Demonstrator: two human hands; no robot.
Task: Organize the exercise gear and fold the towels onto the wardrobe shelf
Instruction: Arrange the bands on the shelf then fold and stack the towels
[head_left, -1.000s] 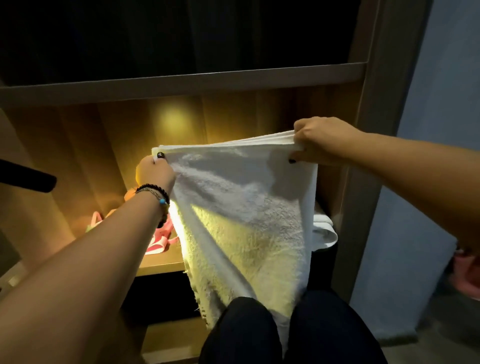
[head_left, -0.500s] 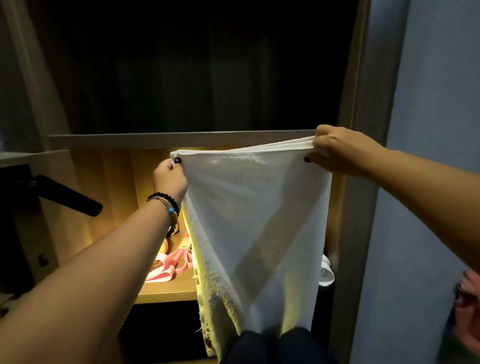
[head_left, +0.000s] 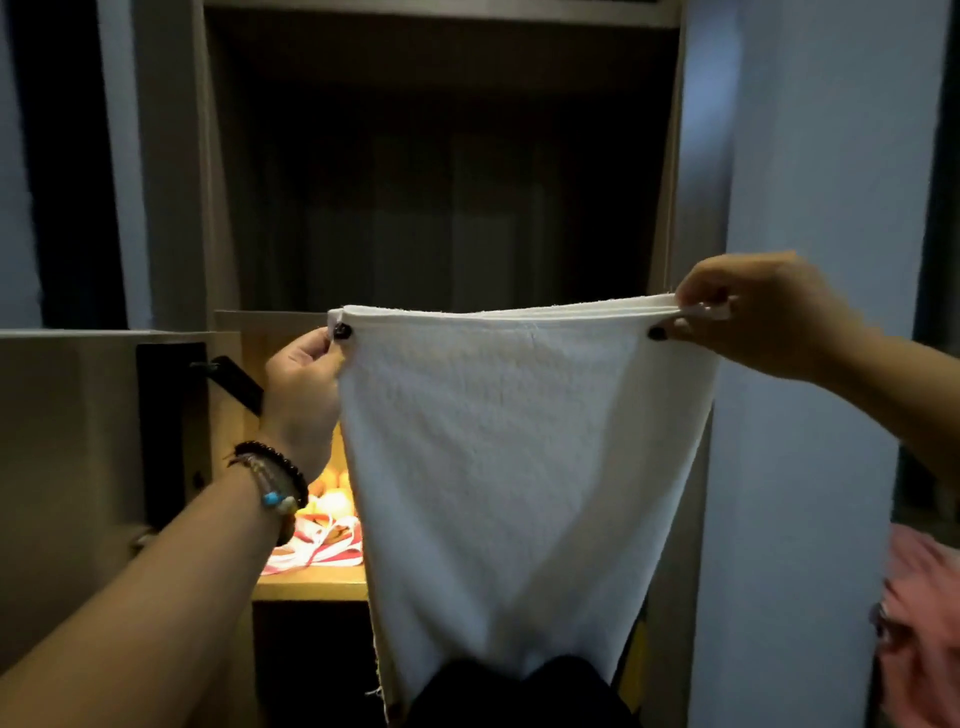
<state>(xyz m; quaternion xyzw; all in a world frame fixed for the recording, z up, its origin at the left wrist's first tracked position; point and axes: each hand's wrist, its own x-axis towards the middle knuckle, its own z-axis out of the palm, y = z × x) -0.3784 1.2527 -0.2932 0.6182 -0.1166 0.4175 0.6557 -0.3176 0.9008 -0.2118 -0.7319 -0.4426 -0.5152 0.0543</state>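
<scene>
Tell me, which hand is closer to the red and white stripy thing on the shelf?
Left. The left hand pinches the towel just above the striped item; the right hand is far across.

Towel (head_left: 514, 467) hanging in front of the wardrobe (head_left: 441, 156), held at the top corners: left hand (head_left: 304, 384) at the left corner, right hand (head_left: 753, 317) at the right. Behind the towel, to the left, a shelf (head_left: 311, 584) with straps (head_left: 317, 551) on it. Handle (head_left: 236, 382) left of the left hand. Wall (head_left: 810, 156) on the right.

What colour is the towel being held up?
White, plain, no pattern: the towel shows clearly in the head view.
</scene>
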